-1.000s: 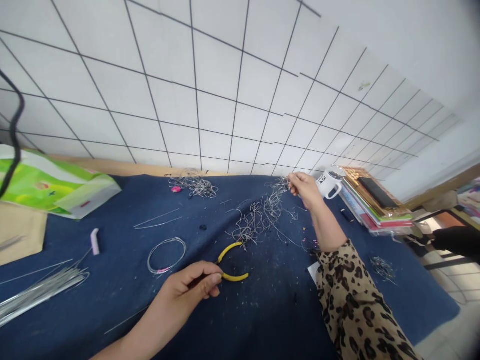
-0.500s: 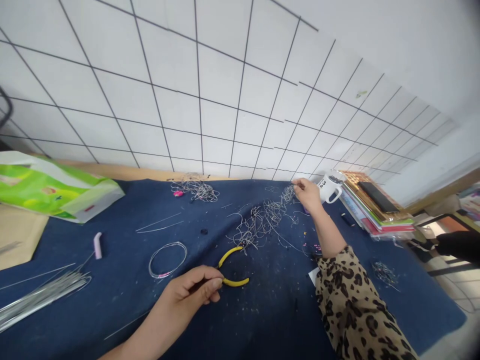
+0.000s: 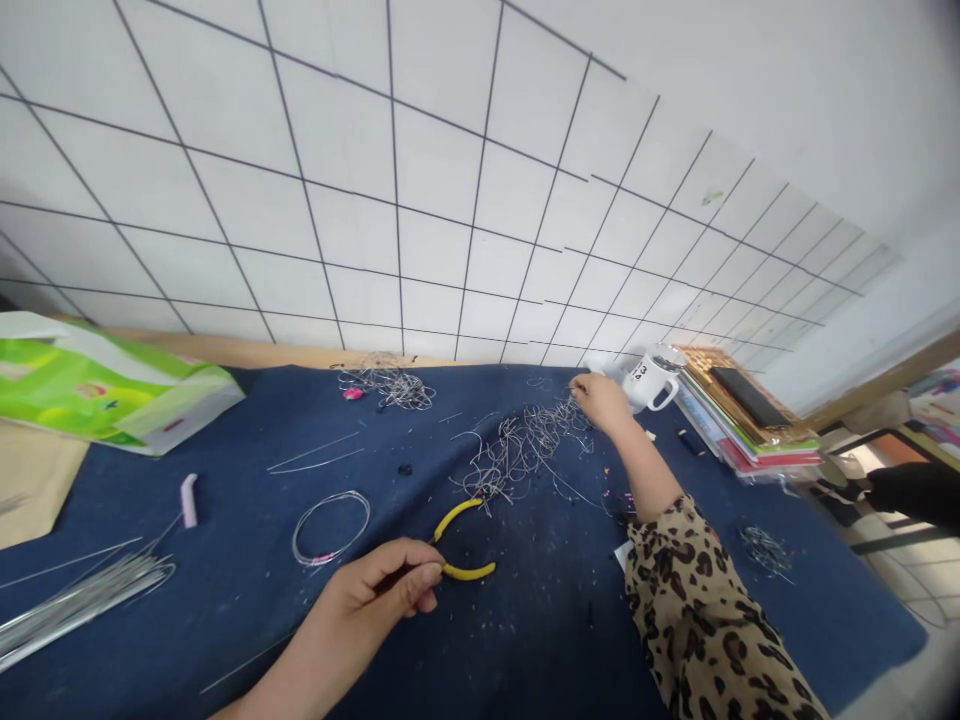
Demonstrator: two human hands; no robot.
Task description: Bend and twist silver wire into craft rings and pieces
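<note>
My left hand is closed, thumb pressed to forefinger, low in the middle of the view. Just beyond its fingertips are the yellow handles of a pair of pliers, spread apart; the fingers hide the pliers' head, and what they pinch is too small to make out. My right hand, reaching out from a leopard-print sleeve, has its fingers together on the far end of a long tangle of thin wire. This tangle stretches across the dark blue cloth toward the plier handles.
A white mug and a stack of books stand beyond my right hand. Leftward lie a wire coil, a bundle of straight wires, a pale pink tube and a green bag. Another wire tangle sits near the wall.
My right hand has come down slightly at the tangle's far end. My left hand keeps its pinch beside the pliers. The whole view has shifted a little.
</note>
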